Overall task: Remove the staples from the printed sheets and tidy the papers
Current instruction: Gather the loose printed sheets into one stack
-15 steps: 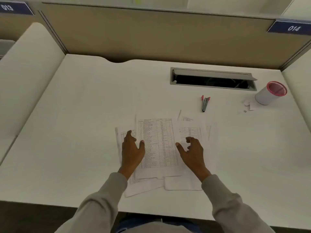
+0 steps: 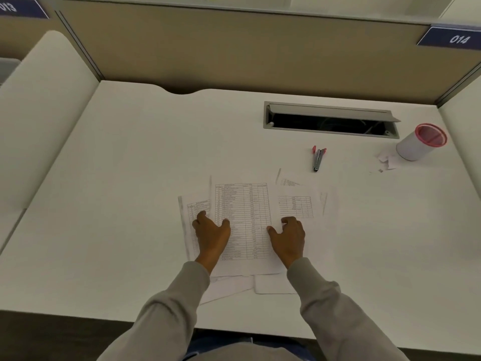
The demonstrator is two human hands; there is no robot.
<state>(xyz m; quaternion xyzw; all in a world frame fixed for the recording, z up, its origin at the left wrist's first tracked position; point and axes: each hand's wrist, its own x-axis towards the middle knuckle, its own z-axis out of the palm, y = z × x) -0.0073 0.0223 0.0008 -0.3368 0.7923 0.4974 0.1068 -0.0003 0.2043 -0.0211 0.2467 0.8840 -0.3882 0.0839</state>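
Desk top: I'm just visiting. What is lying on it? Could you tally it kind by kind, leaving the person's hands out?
Spread of overlapping printed sheets: 1 (how many sheets cannot be told)
Staple remover: 1
White cup with pink rim: 1
Cluster of torn paper scraps: 1
Total: 4
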